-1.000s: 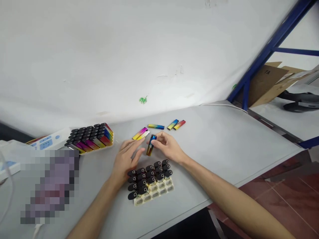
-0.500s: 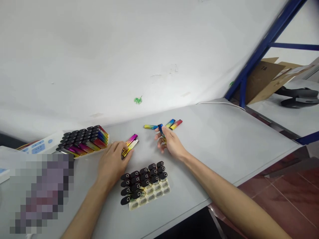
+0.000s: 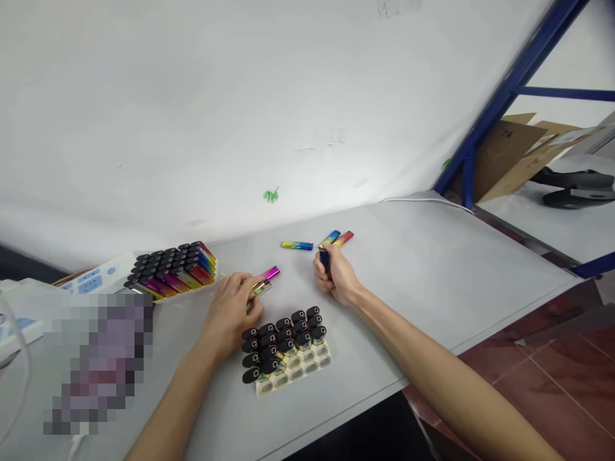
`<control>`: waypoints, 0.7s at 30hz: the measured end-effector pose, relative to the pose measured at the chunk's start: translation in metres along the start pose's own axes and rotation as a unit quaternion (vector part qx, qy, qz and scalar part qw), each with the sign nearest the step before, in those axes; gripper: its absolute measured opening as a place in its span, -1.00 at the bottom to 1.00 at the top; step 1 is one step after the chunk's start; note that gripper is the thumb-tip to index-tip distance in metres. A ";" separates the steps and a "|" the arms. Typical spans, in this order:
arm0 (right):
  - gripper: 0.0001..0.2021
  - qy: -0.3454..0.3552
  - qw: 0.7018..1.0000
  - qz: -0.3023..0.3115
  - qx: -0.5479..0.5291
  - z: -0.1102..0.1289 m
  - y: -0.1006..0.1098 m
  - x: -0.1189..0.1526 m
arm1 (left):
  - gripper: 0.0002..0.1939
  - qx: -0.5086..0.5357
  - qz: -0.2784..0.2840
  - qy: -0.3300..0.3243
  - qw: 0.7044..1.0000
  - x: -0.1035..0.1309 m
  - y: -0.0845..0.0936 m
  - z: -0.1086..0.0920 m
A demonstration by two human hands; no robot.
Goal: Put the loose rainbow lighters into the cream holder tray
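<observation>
My right hand (image 3: 340,275) is closed around a dark blue lighter (image 3: 325,261), held upright above the table. My left hand (image 3: 233,314) lies over two lighters, its fingers curled on the silver-and-gold lighter (image 3: 262,288); a purple lighter (image 3: 270,274) pokes out beside it. Beyond my right hand lie a yellow-and-blue lighter (image 3: 296,245), a blue lighter (image 3: 330,239) and a red-and-yellow lighter (image 3: 343,238). In front, a cream tray (image 3: 289,378) holds several black-topped lighters upright, with bare slots along its near right side.
A packed block of colourful lighters (image 3: 175,272) stands at the left, near a white power strip (image 3: 100,276). A blurred-out object (image 3: 103,358) lies in front of it. At the right are a blue metal frame (image 3: 468,173), cardboard (image 3: 504,150) and a black device (image 3: 571,189).
My right hand has moved slightly right and nearer, its fingers now wrapped round the blue lighter. My left fingers have curled further over the silver-and-gold lighter. The view has shifted a little.
</observation>
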State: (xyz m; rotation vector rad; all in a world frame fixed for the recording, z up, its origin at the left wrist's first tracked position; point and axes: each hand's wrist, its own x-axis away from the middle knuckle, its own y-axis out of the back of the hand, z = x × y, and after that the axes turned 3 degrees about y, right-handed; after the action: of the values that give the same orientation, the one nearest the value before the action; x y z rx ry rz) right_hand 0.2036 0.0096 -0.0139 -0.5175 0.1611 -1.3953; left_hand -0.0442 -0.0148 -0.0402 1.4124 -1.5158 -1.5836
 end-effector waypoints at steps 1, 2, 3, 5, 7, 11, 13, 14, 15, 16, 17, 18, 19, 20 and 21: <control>-0.50 -0.002 1.000 -0.002 -0.004 0.001 0.000 0.000 | -0.60 -0.001 -0.002 0.000 1.000 0.000 0.000 0.000; -0.50 -0.003 1.000 -0.005 -0.006 0.002 -0.001 0.001 | -0.60 -0.001 -0.003 0.000 1.000 0.000 0.000 0.000; -0.51 -0.004 1.000 -0.009 -0.007 0.002 -0.001 0.001 | -0.60 0.001 -0.002 -0.001 1.000 0.001 0.001 -0.001; -0.51 -0.001 1.000 -0.019 -0.004 0.003 -0.002 0.002 | -0.60 0.005 -0.002 -0.002 1.000 0.001 0.001 -0.001; -0.49 0.005 1.000 -0.022 -0.001 0.003 -0.002 0.003 | -0.60 0.007 -0.006 -0.003 1.000 0.001 0.002 -0.002; -0.45 0.005 1.000 -0.011 0.009 0.002 -0.001 0.003 | -0.68 0.015 -0.022 -0.003 1.000 0.001 0.003 -0.003; -0.49 -0.002 1.000 -0.007 0.010 0.001 0.000 0.002 | -0.73 0.015 -0.032 -0.004 0.999 0.001 0.003 -0.004; -0.50 -0.004 1.000 -0.005 0.011 0.000 0.000 0.001 | -0.74 0.013 -0.037 -0.007 0.999 0.001 0.003 -0.004; -0.52 -0.005 1.000 -0.003 0.013 0.000 0.000 0.000 | -0.76 0.010 -0.040 -0.010 0.999 0.001 0.004 -0.005; -0.52 -0.003 1.000 -0.005 0.014 -0.001 0.000 0.000 | -0.77 0.007 -0.042 -0.013 0.999 0.001 0.005 -0.005; -0.53 0.001 1.000 -0.010 0.016 -0.001 0.000 0.000 | -0.78 0.005 -0.044 -0.016 0.999 0.001 0.006 -0.007; -0.52 0.005 1.000 -0.017 0.016 -0.002 0.000 0.000 | -0.79 0.005 -0.045 -0.018 0.999 0.001 0.007 -0.008; -0.51 0.010 1.000 -0.024 0.015 -0.002 0.000 0.000 | -0.80 0.007 -0.047 -0.020 0.999 0.001 0.009 -0.009; -0.49 0.015 0.999 -0.031 0.014 -0.003 0.000 0.000 | -0.80 0.011 -0.049 -0.022 0.999 0.001 0.011 -0.011; -0.48 0.021 0.999 -0.036 0.014 -0.003 0.000 0.000 | -0.81 0.017 -0.050 -0.024 0.998 0.001 0.012 -0.012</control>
State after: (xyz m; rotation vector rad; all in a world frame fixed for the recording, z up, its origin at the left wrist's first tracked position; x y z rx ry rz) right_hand 0.2021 0.0084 -0.0165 -0.4756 0.1578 -1.4775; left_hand -0.0369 -0.0236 -0.0269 1.5006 -1.5282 -1.6703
